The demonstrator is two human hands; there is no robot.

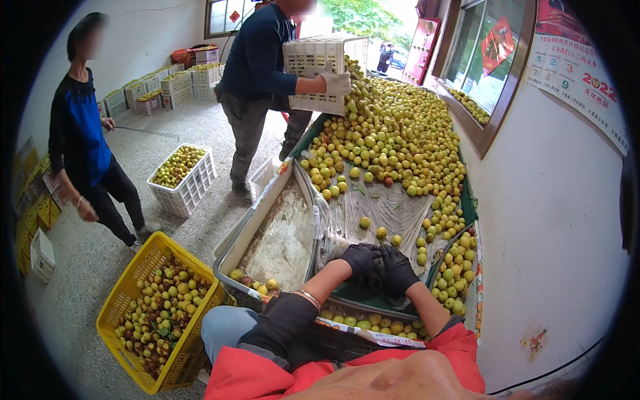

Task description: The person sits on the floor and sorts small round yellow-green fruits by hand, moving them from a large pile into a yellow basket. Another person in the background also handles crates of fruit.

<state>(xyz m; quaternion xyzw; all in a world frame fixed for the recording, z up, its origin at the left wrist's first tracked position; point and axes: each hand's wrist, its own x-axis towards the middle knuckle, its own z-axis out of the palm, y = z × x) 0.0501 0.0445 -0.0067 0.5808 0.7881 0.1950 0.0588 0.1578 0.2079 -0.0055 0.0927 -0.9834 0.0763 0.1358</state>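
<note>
My left hand (361, 260) and my right hand (396, 270), both in black gloves, meet over the near end of a sheet-lined sorting table. Their fingers are close together at a crumpled clear plastic sheet (345, 220); whether they grip it or something small is hidden. A few loose jujube fruits (381, 232) lie just beyond them. A large heap of green-yellow jujubes (400, 135) covers the far part. At the left is a tray section (275, 235) with several fruits in its near corner, and more jujubes fill the channel to the right (452, 280).
A co-worker (260, 60) tips a white plastic crate (315, 75) of fruit onto the heap. Another person (90, 135) stands at the left, holding a thin rod. A yellow crate (165, 310) of jujubes is beside my left leg; a white crate (192, 187) stands behind. A wall (540, 225) borders the right.
</note>
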